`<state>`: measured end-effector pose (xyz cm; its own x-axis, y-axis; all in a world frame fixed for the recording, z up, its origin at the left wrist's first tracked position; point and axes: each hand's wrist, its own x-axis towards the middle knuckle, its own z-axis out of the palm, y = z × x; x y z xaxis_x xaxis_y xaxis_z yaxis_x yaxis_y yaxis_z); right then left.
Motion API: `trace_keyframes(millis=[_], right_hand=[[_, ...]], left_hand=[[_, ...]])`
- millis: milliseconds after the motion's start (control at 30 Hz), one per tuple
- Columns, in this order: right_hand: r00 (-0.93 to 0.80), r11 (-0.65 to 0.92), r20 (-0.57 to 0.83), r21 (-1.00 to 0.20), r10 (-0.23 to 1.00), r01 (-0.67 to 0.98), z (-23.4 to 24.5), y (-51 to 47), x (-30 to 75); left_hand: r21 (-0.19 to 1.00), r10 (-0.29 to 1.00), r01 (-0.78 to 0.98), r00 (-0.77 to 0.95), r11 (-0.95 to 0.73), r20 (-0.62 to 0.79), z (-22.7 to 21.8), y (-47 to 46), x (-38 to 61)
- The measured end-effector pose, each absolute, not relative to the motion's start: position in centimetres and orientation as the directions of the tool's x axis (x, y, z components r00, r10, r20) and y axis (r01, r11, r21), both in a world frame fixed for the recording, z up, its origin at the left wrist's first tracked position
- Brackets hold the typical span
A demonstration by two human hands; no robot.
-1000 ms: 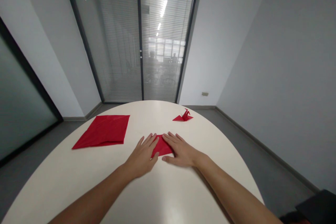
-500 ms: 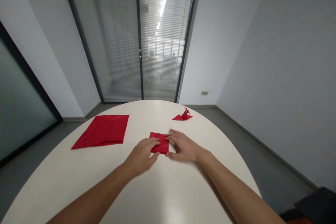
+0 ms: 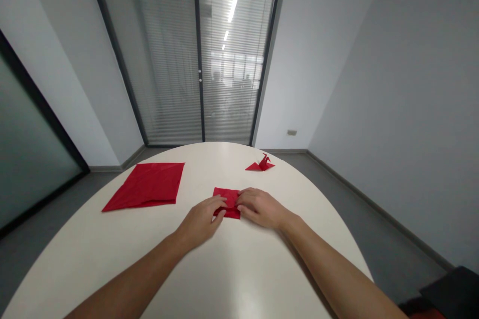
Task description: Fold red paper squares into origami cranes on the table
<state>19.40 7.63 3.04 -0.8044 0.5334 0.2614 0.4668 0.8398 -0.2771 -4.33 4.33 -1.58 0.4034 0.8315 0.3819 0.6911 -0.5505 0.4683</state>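
A small folded square of red paper (image 3: 226, 193) lies on the white table in front of me. Its upper layer is raised a little near the front edge, and a dark gap shows under it. My left hand (image 3: 204, 215) is closed on the paper's left side, thumb at the front and fingers on top. At the right side my right hand (image 3: 262, 208) pinches the same layer between thumb and fingers. The fingers cover both side edges of the square.
A larger stack of red paper (image 3: 149, 184) rests on the round white table (image 3: 202, 279) at the left. Beyond my right hand stands a red origami crane (image 3: 263, 163). A dark object (image 3: 452, 291), perhaps a chair, is at the lower right.
Both thumbs have moved in onto the paper's front part, and my right fingers have drawn together. The top layer, flat before, is now slightly lifted.
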Motion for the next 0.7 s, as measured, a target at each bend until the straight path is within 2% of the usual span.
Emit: trace_keyframes(millis=[200, 433, 700], right_hand=[[-0.787, 0.823, 0.25, -0.254, 0.564, 0.509, 2.96, 7.72, 19.43], [-0.795, 0.824, 0.243, -0.285, 0.556, 0.489, 3.08, 7.46, 19.58], [-0.736, 0.783, 0.273, -0.285, 0.619, 0.553, 2.66, 7.55, 19.27]], left_hand=[[0.475, 0.837, 0.695, 0.381, -0.539, 0.393, -1.45, 4.22, -4.31], [0.447, 0.829, 0.706, 0.395, -0.55, 0.395, -1.4, 4.15, -4.17], [0.312, 0.762, 0.696, 0.568, -0.647, 0.312, -1.33, 3.73, -4.44]])
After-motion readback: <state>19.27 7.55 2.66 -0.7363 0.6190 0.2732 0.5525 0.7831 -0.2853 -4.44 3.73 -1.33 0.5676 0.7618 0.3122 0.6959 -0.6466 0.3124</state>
